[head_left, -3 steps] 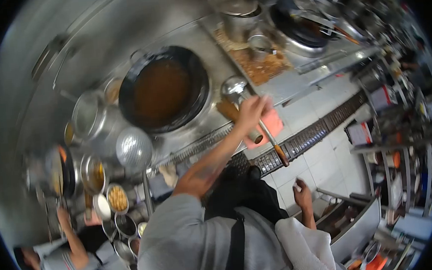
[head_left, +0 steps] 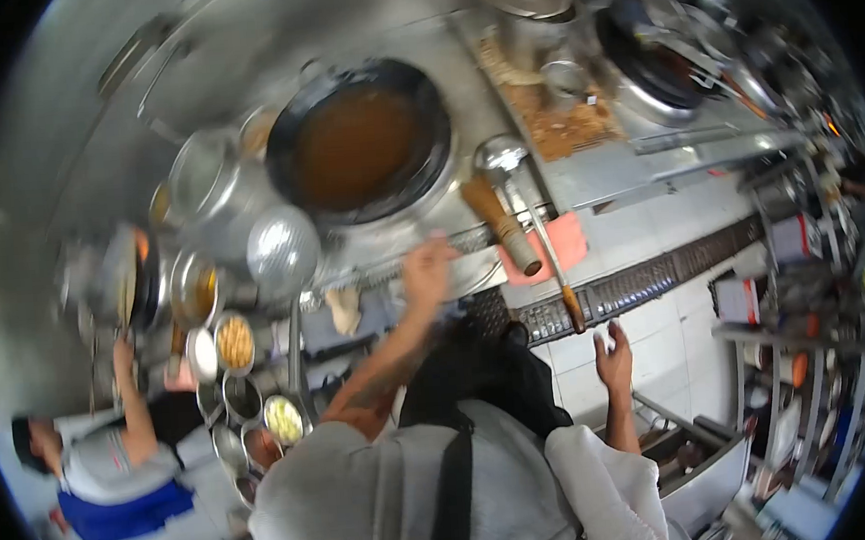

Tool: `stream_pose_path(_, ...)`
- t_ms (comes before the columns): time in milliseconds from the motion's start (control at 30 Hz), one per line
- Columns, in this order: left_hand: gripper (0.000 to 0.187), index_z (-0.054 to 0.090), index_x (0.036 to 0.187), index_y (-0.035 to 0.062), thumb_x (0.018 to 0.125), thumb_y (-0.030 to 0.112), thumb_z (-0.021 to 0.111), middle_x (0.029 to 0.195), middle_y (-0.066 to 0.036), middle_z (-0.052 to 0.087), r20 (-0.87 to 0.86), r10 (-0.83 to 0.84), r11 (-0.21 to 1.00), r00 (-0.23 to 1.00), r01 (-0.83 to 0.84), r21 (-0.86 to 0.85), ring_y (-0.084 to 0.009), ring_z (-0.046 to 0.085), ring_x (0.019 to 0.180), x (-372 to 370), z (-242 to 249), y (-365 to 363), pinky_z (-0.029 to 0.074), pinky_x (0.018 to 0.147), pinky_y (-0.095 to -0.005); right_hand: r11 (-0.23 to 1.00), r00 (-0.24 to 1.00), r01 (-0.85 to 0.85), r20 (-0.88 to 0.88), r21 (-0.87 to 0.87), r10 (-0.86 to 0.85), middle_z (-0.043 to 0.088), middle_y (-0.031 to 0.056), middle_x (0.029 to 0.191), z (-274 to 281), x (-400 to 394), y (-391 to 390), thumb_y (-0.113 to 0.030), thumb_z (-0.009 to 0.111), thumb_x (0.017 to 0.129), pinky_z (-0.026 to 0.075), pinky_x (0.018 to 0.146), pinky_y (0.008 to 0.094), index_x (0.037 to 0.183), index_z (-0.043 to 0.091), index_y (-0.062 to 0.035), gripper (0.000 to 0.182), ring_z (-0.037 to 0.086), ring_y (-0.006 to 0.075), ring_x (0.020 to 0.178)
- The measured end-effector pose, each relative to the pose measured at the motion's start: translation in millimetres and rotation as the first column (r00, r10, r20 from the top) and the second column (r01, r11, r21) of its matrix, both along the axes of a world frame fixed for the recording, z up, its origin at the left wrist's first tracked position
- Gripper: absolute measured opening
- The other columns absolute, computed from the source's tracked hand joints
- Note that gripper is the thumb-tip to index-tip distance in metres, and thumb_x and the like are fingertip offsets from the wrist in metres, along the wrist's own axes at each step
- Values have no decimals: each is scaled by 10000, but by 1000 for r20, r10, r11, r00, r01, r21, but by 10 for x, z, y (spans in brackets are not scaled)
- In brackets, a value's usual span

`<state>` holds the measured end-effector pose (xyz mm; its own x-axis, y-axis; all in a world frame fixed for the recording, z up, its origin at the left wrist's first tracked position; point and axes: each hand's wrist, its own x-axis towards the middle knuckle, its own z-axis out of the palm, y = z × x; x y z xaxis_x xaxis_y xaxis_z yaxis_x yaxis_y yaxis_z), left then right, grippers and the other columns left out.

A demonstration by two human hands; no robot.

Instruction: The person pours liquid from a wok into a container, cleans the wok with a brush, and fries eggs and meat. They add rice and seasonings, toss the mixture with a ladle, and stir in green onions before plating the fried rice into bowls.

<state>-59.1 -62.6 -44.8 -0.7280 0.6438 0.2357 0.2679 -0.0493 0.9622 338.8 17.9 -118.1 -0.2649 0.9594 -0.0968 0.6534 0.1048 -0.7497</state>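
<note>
**Brush [head_left: 499, 223] and ladle [head_left: 554, 251] just right of your blurred left hand [head_left: 427, 268]**

At far left, a co-worker [head_left: 115, 458] reaches toward a pan [head_left: 142, 280]. The strainer [head_left: 284, 248] and wok [head_left: 369, 144] sit left of and beyond your left hand, which reaches forward to the desk [head_left: 366, 247] edge; you cannot tell its grip. The brush slants, bristles away, handle toward you. Right of it, the ladle runs nearly parallel, bowl away, wooden end toward you, above a pink cloth [head_left: 573, 240]. Your right hand [head_left: 613, 360] is raised, open, fingers slightly bent.

Pretty clearly a restaurant kitchen, since a big dark wok [head_left: 433, 139] of brown liquid is set into a steel counter [head_left: 588, 194], with a ladle [head_left: 501, 153] and ingredient bowls [head_left: 234, 342] kept close by.
</note>
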Motion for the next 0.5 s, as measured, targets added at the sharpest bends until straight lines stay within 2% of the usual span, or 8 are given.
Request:
stream_pose_path(67,328,657,756,-10,966,213,537,678,-188,659,-390,290,796,874,-447,-408,-271,648,592,-278,103,-849,511,601,-392,975,972,-218,82,-38,221,612,282,1181,-29,29,423,-346,690,871,486,923,423,1240,538,88,589,597,391,1114)
stream_pose_path(133,444,599,743,-58,909,354,603,713,-223,639,-832,207,540,515,-769,-342,-416,632,673,-794,-463,-1774,507,595,-452,931,930,-355,74,-78,361,665,259,1064,127,-301,503,-361,710,851,499,887,415,1166,577,72,552,651,379,1003)
stream_pose_path(200,598,609,771,-84,838,507,664,759,-257,654,-791,186,406,583,-779,-478,-423,651,717,-1032,-803,-2200,519,633,-458,920,921,-375,71,-109,384,690,225,929,16,-449,548,-353,712,848,520,792,417,1100,591,57,496,683,350,882)
stream_pose_path(267,766,645,844,-100,727,654,705,851,-285,675,-290,311,296,905,-382,-875,-403,681,797,-1071,-851,-2217,531,717,-457,857,906,-362,76,-368,415,679,186,778,-306,-547,690,-333,713,847,519,680,417,1039,586,38,436,683,321,731)
stream_pose_path(300,892,676,930,-96,641,748,704,930,-303,678,-51,380,394,923,-212,-895,-390,691,890,-1044,-820,-2122,533,779,-445,874,901,-363,118,-323,418,649,161,687,-297,-604,708,-313,703,852,503,612,417,999,578,18,383,658,305,632)
stream_pose_path(400,840,695,955,-70,670,720,690,929,-288,687,-300,452,346,840,-476,-809,-387,691,913,-829,-877,-1852,535,788,-437,892,897,-362,161,-269,412,642,178,712,131,-804,693,-316,674,872,502,638,428,992,561,25,379,663,313,671)
stream_pose_path(433,761,701,980,-52,697,654,692,920,-286,688,-355,376,321,856,-479,-817,-387,687,939,-880,-906,-1825,537,786,-431,880,857,-475,216,-19,467,625,177,706,-66,-825,752,-284,666,883,497,591,423,1005,549,18,346,634,293,593)
stream_pose_path(500,722,700,983,-48,707,618,693,933,-272,694,-272,439,394,856,-456,-798,-375,691,934,-914,-850,-1890,538,791,-427,886,875,-454,139,-97,464,603,146,680,-120,-850,888,-272,657,892,481,538,403,998,544,6,318,599,253,546)
